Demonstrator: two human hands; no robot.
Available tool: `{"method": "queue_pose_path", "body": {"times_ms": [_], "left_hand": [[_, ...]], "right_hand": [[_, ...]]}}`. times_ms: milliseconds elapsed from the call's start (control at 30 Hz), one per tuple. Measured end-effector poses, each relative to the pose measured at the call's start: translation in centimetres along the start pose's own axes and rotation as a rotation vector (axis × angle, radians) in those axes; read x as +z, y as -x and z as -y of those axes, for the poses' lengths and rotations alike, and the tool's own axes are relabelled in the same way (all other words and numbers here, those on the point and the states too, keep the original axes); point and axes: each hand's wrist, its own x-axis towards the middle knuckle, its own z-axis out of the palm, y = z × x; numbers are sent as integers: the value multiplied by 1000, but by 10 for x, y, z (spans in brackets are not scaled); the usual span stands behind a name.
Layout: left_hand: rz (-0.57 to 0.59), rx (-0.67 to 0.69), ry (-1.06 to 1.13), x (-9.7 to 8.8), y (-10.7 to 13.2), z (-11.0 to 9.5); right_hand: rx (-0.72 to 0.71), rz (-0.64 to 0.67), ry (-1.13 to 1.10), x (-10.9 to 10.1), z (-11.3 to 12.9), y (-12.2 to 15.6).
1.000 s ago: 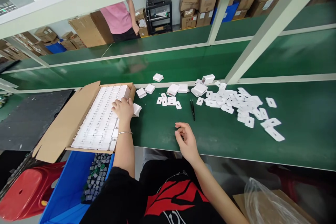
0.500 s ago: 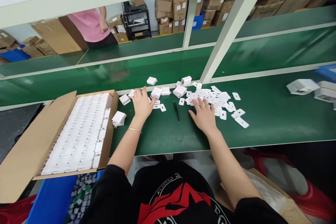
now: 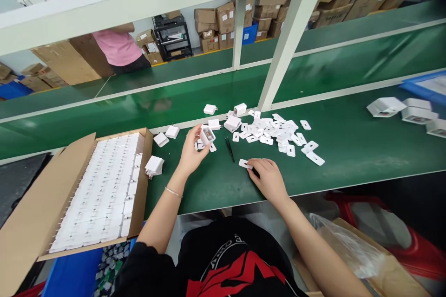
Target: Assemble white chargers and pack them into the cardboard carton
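Over the green bench [image 3: 216, 181], left hand [image 3: 190, 155] lifted off the surface with fingers pinched round a white charger shell [image 3: 206, 134], open end tipped up so the insides show; shell sits at the fingertips, about 1 o'clock from the palm. Right hand [image 3: 266, 177] flat on the bench, fingertips pressing a small white cover plate [image 3: 245, 164] at roughly 10 o'clock from the knuckles, touching but not lifted, so more a loose hold-down than a real grip. Black tweezers [image 3: 229, 149] lying between the two hands, just beside the shell at its 4 o'clock, nothing holding them. Loose pile of white plates [image 3: 282, 135] scattered at 1 o'clock from the right hand, a few more shells [image 3: 232, 123] near the pile's left edge. Cardboard box [image 3: 38, 213] packed with white parts off at 9 o'clock, well apart from both hands, small white stack [image 3: 154, 166] just outside its wall. Person in a pink shirt [image 3: 117, 48] way back at 11 o'clock, behind the frame post [image 3: 285, 41].
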Motion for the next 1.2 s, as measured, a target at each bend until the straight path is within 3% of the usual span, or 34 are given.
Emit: {"method": "queue_pose_path", "body": {"times_ms": [100, 200, 333, 433, 567, 733, 900, 967, 1033, 1100, 1200], "left_hand": [[-8, 89, 41, 3, 29, -29], [-28, 150, 6, 7, 51, -50], [-46, 205, -13, 12, 66, -64], [-34, 226, 21, 16, 71, -68], [7, 233, 67, 22, 75, -69], [18, 256, 78, 26, 83, -64], [133, 76, 292, 25, 90, -64], [83, -28, 392, 29, 90, -65], [-47, -101, 430, 36, 90, -66], [-160, -119, 431, 45, 90, -66], [-240, -84, 430, 57, 93, -66]], "right_hand": [[43, -119, -70, -5, 11, -5], [79, -275, -213, -19, 37, -12], [1, -431, -347, -43, 78, -20], [-93, -472, -388, -56, 103, -23], [-203, -422, -381, -59, 121, -27], [-294, -368, -333, -53, 124, -31], [-332, -301, -313, -51, 121, -30], [-301, -255, -334, -50, 120, -29], [-232, -157, -437, -46, 119, -28], [-102, -83, -630, -37, 118, -27], [170, -80, -894, -17, 115, -26]]}}
